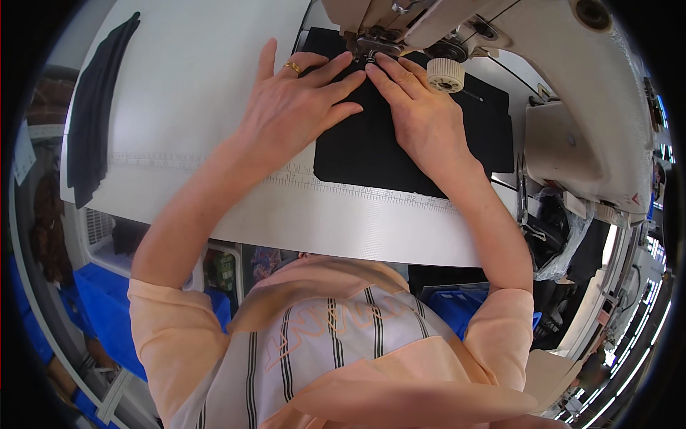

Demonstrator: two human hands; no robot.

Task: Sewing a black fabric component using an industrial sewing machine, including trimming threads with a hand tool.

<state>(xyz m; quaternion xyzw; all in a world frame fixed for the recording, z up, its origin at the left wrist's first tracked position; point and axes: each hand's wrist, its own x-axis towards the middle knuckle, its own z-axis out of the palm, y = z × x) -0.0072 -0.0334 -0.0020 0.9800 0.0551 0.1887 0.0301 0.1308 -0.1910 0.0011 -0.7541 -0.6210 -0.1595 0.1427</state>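
1. The black cloth [361, 146] lies flat at 1 o'clock from the view's middle, on the white surface [193, 93].
2. Left hand [289, 100], 11 o'clock: grip spread, fingertips resting on the cloth.
3. Right hand [426, 121], 1 o'clock: fingers close together on the cloth; whether its grip pinches, I cannot tell.
4. Sewing machine [597, 107]: 2 o'clock, its head above the fingertips.
5. Long dark fabric [100, 107]: 10 o'clock.

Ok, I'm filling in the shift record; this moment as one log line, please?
left hand: on black fabric | right hand: on same fabric | sewing machine: head over fabric | dark cloth: table's left side
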